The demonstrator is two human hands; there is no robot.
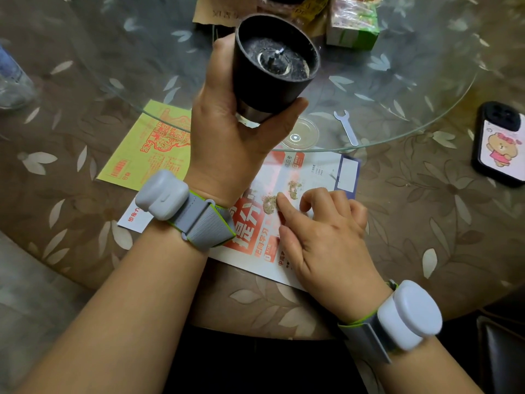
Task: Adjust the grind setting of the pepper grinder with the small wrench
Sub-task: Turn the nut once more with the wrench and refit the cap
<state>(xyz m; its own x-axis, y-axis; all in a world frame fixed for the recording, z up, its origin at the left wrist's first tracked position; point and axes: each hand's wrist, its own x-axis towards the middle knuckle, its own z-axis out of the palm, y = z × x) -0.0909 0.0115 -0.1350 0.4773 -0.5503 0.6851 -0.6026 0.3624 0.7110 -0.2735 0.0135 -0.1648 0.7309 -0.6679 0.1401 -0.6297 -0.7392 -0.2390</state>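
My left hand (227, 132) grips the black pepper grinder (274, 66) upside down above the table, its open underside with the metal burr and centre screw facing me. The small flat silver wrench (347, 127) lies on the glass turntable to the right of the grinder, untouched. My right hand (326, 237) rests on a printed white flyer (312, 172), index finger stretched out and touching one of two small heaps of ground pepper (269, 203); the other fingers are curled and hold nothing.
A round clear plastic lid (301, 135) lies on the glass turntable (426, 115) beside the wrench. A yellow leaflet (145, 155) sits to the left, a phone in a cartoon case (501, 143) at the right, snack packets (352, 21) at the back, a bottle (11, 78) far left.
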